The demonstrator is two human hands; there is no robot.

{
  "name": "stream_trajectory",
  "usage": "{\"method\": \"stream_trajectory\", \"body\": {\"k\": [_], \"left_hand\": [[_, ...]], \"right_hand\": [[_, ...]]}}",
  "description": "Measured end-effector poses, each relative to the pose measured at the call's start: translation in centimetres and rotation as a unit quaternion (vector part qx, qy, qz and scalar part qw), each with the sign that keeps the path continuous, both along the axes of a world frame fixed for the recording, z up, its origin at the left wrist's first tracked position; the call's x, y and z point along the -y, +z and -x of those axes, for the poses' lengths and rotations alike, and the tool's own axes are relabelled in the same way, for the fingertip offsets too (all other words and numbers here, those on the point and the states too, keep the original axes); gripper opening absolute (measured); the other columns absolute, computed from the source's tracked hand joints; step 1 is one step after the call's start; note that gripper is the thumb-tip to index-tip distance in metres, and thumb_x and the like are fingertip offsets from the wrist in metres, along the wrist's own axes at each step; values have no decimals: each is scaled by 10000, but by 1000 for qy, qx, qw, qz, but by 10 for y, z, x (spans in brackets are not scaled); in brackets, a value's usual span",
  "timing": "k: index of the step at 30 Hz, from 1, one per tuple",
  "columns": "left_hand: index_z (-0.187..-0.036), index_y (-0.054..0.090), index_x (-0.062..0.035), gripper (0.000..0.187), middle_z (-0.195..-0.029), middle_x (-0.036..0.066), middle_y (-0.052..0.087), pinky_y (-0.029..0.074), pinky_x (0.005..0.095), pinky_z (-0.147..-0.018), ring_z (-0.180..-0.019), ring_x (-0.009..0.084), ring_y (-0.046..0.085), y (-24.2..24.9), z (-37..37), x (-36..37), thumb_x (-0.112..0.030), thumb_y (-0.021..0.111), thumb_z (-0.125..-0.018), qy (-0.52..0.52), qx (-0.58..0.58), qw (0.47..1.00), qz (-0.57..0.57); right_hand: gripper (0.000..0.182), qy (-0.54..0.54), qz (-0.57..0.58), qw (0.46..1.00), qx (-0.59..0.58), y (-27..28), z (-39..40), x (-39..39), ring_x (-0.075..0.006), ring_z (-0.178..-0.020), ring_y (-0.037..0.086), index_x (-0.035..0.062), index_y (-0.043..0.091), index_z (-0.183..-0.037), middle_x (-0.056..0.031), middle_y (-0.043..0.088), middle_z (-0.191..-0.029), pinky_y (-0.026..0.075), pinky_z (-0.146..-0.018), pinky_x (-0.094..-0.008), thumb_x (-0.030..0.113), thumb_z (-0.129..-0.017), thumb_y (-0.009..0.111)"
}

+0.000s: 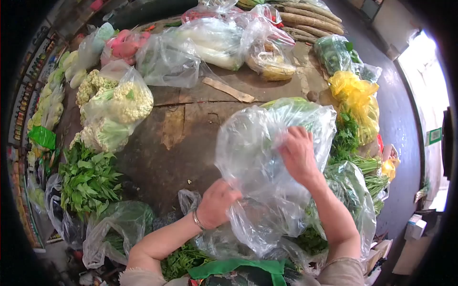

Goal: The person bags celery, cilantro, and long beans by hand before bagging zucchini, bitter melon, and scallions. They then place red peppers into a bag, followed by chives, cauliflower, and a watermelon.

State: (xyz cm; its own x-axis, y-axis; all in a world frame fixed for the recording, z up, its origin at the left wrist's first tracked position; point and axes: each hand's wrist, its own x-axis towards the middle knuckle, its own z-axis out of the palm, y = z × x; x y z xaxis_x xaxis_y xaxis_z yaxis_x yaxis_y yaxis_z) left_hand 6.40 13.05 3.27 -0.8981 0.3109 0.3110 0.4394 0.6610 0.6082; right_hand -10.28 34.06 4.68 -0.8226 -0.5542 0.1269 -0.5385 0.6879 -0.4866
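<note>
A large clear plastic bag (pixel 248 138) is spread between my two hands at the centre right. My left hand (pixel 217 202), with a bracelet at the wrist, is closed on the bag's lower left edge. Higher up, my right hand (pixel 298 152) pinches the plastic near the bag's middle. Under and behind the plastic, some green produce (pixel 291 101) shows in part; what it is cannot be made out.
Bagged cauliflower (pixel 129 102) and leafy greens (pixel 90 178) lie at the left. Bagged white vegetables (pixel 214 43) and long brown roots (pixel 310 19) are at the back. A yellow bag (pixel 355 95) and herbs (pixel 346 136) line the right edge. A flat strip (pixel 228 89) lies mid-table.
</note>
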Motion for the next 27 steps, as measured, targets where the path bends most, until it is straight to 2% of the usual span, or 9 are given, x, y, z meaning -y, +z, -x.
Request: {"method": "stream_trajectory", "body": {"k": [6,9,12,15,17,20,22,25,27], "left_hand": [[-1258,521,-159,648,-1326,246,446,482,418,-806,-968,373,575,12,49,-13,-84,748,-656,-46,-107,988,-105],[-1327,482,-164,662,-1333,223,459,423,378,-821,-943,335,535,0,54,-38,-180,709,-706,13,-58,997,58],[-1190,573,-149,478,-1040,118,564,428,359,-751,-840,281,533,-18,84,-41,-239,666,-730,-22,-113,992,56],[-1091,623,-122,360,-832,69,537,434,379,-745,-813,257,542,-18,120,-23,-218,621,-744,-26,-114,993,23],[-1147,603,-87,391,-979,89,593,425,440,-815,-910,306,553,-30,161,6,-206,584,-775,50,-191,978,63],[-1215,564,5,438,-1233,133,582,400,476,-901,-1028,321,553,19,199,53,-165,551,-812,281,-219,917,182],[-1122,622,1,353,-1126,190,617,375,472,-936,-1068,335,531,68,201,60,-200,561,-838,311,-211,927,5],[-1073,644,-6,312,-1083,193,632,372,479,-923,-1031,344,544,60,198,101,-197,589,-833,373,-212,903,23],[-1054,644,13,302,-1093,200,626,405,465,-891,-1003,352,557,37,180,148,-191,616,-833,345,-234,869,268]], "right_hand": [[252,90,79,983,139,4,-69,-3,-394,-941,533,26,621,-946,-197,603,-990,406,-829,-450,62,-697,601],[351,143,80,959,231,-2,-83,-30,-383,-982,542,22,619,-1015,-204,598,-1040,408,-863,-439,107,-678,667],[428,162,145,934,283,20,-73,-45,-315,-1036,565,27,603,-1101,-164,606,-1102,438,-893,-411,160,-707,704],[389,-21,491,720,490,16,-56,-65,-254,-1103,572,1,594,-1151,-155,591,-1205,425,-958,-364,103,-784,671],[312,-106,336,846,400,40,-22,-48,-200,-1061,584,-5,590,-1160,-107,622,-1159,431,-941,-323,27,-849,580],[252,-67,406,874,259,67,-9,-38,-143,-997,594,-9,591,-1141,-86,650,-1068,451,-895,-277,-3,-897,529],[243,-51,411,864,288,58,-7,-37,-143,-985,596,-12,591,-1134,-88,651,-1057,456,-888,-274,-6,-899,529],[229,-35,418,840,344,42,-10,-30,-140,-955,595,-14,591,-1119,-80,650,-1020,460,-883,-271,-17,-898,531],[221,-14,406,821,401,33,-12,-25,-135,-944,592,-12,593,-1110,-73,648,-1003,463,-867,-268,-19,-897,534]]}}
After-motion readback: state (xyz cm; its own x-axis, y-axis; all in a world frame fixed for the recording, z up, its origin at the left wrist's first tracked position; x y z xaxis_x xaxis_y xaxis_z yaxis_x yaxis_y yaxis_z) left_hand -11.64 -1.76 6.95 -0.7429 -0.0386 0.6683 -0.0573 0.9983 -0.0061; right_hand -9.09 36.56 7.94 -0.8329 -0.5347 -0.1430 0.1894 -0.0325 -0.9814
